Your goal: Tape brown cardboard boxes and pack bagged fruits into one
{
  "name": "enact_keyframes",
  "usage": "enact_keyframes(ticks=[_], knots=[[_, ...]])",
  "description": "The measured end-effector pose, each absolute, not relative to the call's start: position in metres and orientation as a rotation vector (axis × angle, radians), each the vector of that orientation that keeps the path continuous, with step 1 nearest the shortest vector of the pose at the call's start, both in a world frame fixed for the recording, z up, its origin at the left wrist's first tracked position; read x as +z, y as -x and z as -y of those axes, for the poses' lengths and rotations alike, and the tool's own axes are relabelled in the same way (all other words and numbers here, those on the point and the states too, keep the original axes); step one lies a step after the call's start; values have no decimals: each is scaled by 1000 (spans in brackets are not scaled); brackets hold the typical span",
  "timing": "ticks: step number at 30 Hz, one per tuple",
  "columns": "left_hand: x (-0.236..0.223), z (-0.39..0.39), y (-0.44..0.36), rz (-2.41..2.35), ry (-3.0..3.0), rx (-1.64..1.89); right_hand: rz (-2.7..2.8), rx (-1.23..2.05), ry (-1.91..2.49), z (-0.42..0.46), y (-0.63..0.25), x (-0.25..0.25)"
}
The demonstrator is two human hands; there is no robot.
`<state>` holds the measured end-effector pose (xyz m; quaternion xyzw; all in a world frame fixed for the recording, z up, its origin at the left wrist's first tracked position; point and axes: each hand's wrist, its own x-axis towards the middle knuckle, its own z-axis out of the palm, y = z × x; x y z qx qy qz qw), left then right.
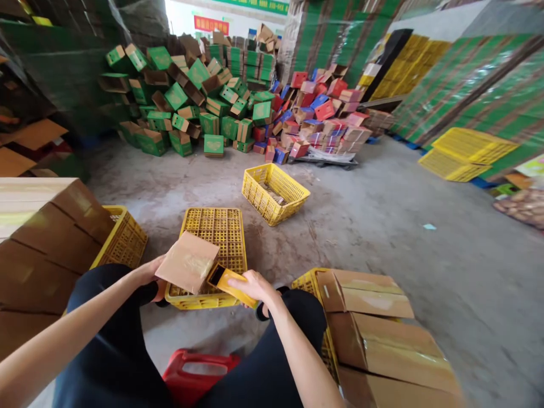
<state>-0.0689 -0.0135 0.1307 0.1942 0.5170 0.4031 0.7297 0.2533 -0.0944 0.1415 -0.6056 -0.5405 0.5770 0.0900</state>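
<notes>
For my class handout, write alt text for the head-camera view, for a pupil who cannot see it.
A person's left hand holds brown cardboard and the right hand a yellow tool, above a yellow crate. Beyond, green boxes and red boxes lie heaped on the floor.

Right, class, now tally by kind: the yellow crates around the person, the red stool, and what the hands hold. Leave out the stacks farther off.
Yellow crates: 4 (left, right, below the hands, farther ahead)
Red stool: 1
Cardboard piece, left hand: 1
Yellow tool, right hand: 1
Total: 7
</notes>
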Motion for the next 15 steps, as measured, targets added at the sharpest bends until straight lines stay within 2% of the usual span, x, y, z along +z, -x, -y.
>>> enact_keyframes(ticks=[6,15], knots=[[113,29,75,-1077,-311,890,1752,1497,1884,97,-240,164],[53,44,55,-948,-295,684,1926,1298,2128,93,-255,242]])
